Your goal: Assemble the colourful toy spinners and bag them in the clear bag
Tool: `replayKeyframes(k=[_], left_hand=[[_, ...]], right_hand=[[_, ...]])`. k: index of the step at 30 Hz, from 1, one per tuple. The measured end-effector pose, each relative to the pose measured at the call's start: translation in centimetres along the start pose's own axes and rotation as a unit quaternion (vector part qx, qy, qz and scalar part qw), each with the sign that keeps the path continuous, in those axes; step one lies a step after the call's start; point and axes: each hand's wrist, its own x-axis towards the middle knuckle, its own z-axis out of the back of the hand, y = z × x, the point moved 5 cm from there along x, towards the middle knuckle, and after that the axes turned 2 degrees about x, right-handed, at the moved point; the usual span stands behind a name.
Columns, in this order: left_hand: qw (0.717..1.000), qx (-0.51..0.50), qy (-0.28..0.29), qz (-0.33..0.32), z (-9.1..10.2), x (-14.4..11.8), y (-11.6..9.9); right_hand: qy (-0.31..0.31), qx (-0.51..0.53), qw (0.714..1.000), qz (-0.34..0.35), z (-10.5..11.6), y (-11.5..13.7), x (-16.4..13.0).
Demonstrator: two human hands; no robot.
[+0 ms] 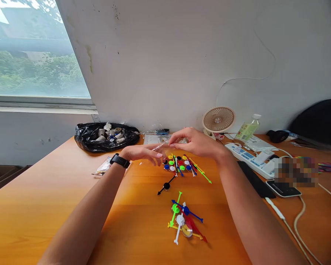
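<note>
A small clear plastic bag (162,145), thin and crinkled, is stretched in the air between both hands, just above a heap of loose plastic discs and arrow pointers (180,164). The right hand (195,142) pinches the bag's upper edge between thumb and fingertips; the left hand (145,152), with a black wristband (119,161), has its fingers nearly flat against the bag's lower end, though whether they grip it cannot be told. The discs are round and glossy in blue, green, yellow, red, white and black; the pointers are slim with arrowheads. Nearer the person lies a single black pointer with disc (166,186), then a tangle of assembled spinners (184,220) on the smooth orange wooden table (44,198).
</note>
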Motion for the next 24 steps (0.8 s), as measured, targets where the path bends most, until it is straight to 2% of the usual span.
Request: replayKeyframes(k=[2, 6, 9, 12, 13, 15, 18, 19, 21, 24], left_hand=[[1.000, 0.016, 0.009, 0.012, 0.1, -0.1, 0.3], [0.999, 0.031, 0.007, -0.007, 0.2, -0.3, -0.3], [0.997, 0.069, -0.027, -0.007, 0.9, -1.0, -0.9], [0.985, 0.146, -0.095, 0.018, 2.5, -2.3, -1.0], [0.978, 0.169, -0.116, 0.026, 3.1, -2.8, -0.9], [0.968, 0.202, -0.145, 0.041, 4.3, -3.7, -0.4], [0.953, 0.242, -0.168, 0.064, 5.5, -4.6, 0.5], [0.950, 0.251, -0.175, 0.063, 5.8, -4.7, 0.6], [0.948, 0.257, -0.185, 0.041, 6.1, -4.8, 0.7], [0.949, 0.247, -0.197, -0.003, 6.1, -4.7, 0.3]], right_hand=[[0.000, -0.005, 1.000, -0.008, 0.1, -0.2, 0.0], [-0.014, -0.030, 0.999, -0.007, 0.5, -0.1, -0.1], [-0.039, -0.067, 0.997, -0.028, 1.1, -0.2, -0.5], [-0.043, -0.178, 0.977, -0.106, 1.5, -1.4, -0.8], [-0.015, -0.205, 0.969, -0.134, 1.2, -2.0, -0.8], [0.090, -0.205, 0.960, -0.166, -0.6, -3.2, -0.5], [0.269, -0.135, 0.943, -0.143, -5.2, -4.2, 0.2], [0.302, -0.130, 0.934, -0.139, -6.6, -4.4, 0.5], [0.330, -0.152, 0.918, -0.161, -8.8, -4.8, 0.9], [0.323, -0.192, 0.908, -0.186, -10.7, -4.8, 1.3]])
